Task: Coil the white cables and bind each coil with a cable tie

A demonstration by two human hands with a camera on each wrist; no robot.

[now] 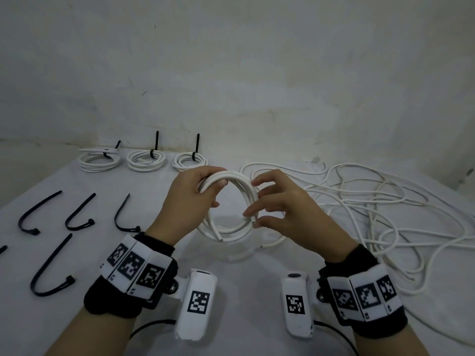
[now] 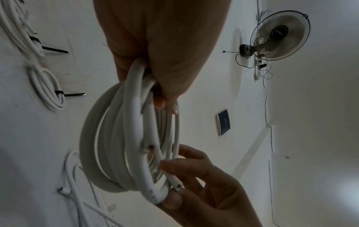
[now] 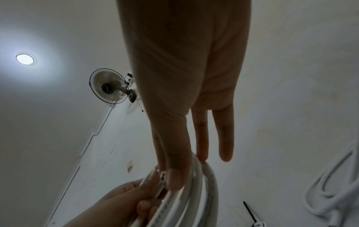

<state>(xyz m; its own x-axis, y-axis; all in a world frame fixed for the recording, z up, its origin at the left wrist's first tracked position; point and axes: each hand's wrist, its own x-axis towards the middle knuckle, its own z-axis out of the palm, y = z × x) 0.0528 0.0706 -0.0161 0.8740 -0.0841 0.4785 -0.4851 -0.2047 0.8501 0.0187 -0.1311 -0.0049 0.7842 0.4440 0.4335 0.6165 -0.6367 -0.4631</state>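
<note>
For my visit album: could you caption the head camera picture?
Left hand grips a white cable coil while right hand pinches its end.

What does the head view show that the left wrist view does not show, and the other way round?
Only the head view shows the loose black cable ties lying on the table, and the third bound coil at the back. Only the left wrist view shows the wall fan and a dark wall panel. Both show the left hand gripping the unbound coil while the right hand pinches its cable end, and loose white cable.
</note>
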